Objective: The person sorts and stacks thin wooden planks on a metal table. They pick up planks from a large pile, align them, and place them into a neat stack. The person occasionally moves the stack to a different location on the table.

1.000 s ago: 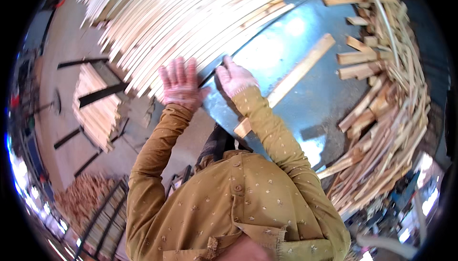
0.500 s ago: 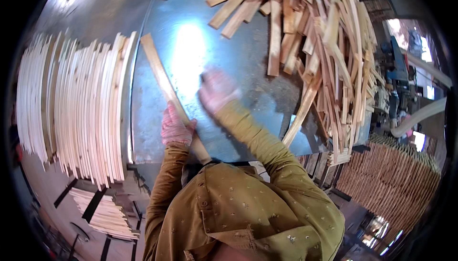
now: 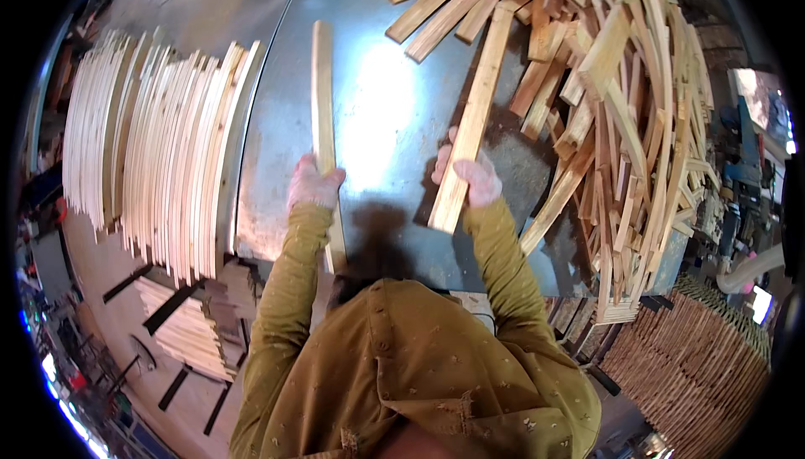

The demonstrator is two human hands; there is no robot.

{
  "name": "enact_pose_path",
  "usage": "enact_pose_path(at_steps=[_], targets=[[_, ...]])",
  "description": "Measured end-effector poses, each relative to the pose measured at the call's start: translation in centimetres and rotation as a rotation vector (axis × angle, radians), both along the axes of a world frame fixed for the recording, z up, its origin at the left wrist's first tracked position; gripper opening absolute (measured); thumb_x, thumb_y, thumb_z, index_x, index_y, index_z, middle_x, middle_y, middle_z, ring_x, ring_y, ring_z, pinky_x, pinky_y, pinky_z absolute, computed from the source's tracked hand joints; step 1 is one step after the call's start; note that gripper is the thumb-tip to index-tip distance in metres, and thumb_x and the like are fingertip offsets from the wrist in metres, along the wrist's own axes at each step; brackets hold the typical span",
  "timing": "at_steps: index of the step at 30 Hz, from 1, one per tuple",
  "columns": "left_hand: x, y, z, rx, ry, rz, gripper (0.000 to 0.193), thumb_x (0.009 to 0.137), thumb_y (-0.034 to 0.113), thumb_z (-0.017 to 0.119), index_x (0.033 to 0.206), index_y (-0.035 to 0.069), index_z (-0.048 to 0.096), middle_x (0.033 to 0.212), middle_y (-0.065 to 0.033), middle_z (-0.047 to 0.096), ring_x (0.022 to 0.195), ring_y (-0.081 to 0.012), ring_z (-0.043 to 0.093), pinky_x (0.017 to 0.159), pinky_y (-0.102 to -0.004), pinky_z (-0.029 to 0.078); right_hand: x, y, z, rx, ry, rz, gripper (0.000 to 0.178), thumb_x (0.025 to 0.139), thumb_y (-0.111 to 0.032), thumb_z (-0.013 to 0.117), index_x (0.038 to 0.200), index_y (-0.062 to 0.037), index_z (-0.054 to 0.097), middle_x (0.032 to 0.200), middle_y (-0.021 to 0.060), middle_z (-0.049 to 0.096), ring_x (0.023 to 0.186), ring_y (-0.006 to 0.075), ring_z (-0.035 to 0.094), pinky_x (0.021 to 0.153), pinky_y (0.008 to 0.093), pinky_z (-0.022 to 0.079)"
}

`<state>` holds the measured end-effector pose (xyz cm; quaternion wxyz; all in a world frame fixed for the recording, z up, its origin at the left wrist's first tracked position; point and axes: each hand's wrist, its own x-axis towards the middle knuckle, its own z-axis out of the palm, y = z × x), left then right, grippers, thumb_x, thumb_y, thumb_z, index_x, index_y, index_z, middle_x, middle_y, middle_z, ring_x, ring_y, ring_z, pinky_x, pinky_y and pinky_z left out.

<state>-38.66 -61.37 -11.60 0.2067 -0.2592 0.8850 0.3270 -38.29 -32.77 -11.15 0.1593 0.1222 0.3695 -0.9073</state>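
Observation:
My left hand [image 3: 314, 182], in a pale pinkish glove, is closed around a narrow wooden slat [image 3: 322, 82] that points away from me over the metal tabletop [image 3: 277, 199]. In my right hand [image 3: 471, 172], gloved alike, is a second wooden slat [image 3: 480, 107], gripped near its near end and lifted above the table, its broad face up. The thumb lies across that face and the fingers wrap beneath. To the right of this hand spreads a loose, tangled heap of slats [image 3: 608, 65].
A neat row of slats standing side by side [image 3: 180, 165] lies along the table's left. Beyond the table's lower right is a large stack of brown slats [image 3: 679, 367]. More pale slats [image 3: 184, 329] rest on a rack low on the left. A pale hose [image 3: 755, 266] runs at the far right.
My right hand has moved right and now grips a slat lifted off the table. The slat in my left hand has swung from slanting to nearly straight ahead. The view has shifted slightly.

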Motion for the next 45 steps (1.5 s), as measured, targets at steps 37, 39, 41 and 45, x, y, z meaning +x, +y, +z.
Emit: enact_pose_path(at_steps=[37,39,41,45], targets=[[8.8,-24.1,1.1,-0.728,0.253,-0.087,0.084,0.083,0.058,0.06,0.141,0.002,0.037,0.139,-0.0233,0.039,0.13,-0.0418,0.036,0.11,-0.0597,0.023,-28.6,-38.9,-0.2,2.02,0.864,0.578,0.057,0.094,-0.051,0.04,0.131,-0.0097,0.05,0.114,0.0233,0.067,0.109,0.0391,0.063,0.099,0.0437,0.043],[8.5,-24.7,0.9,-0.704,0.311,-0.056,0.084,0.083,0.058,0.06,0.141,0.001,0.037,0.139,-0.0222,0.039,0.13,-0.0414,0.036,0.109,-0.0596,0.023,-29.1,-39.0,-0.1,1.915,0.786,0.436,0.059,0.093,-0.053,0.04,0.131,-0.0086,0.05,0.115,0.024,0.066,0.108,0.0406,0.063,0.099,0.042,0.043],[8.6,-24.8,0.6,-0.707,0.39,-0.032,0.076,0.085,0.053,0.061,0.14,0.006,0.041,0.141,-0.0191,0.039,0.13,-0.0407,0.036,0.109,-0.0583,0.024,-29.5,-38.1,0.3,1.864,0.662,0.318,0.061,0.095,-0.055,0.039,0.13,-0.0068,0.051,0.113,0.0243,0.068,0.104,0.0401,0.065,0.096,0.0398,0.046],[8.6,-25.0,-0.6,-0.727,0.543,-0.029,0.057,0.079,0.043,0.07,0.125,0.012,0.057,0.133,-0.017,0.046,0.125,-0.0405,0.041,0.107,-0.0575,0.028,-28.3,-36.4,2.0,0.853,0.171,0.346,0.046,0.1,-0.038,0.047,0.124,0.0011,0.054,0.102,0.0185,0.072,0.097,0.0283,0.068,0.092,0.0352,0.051]])
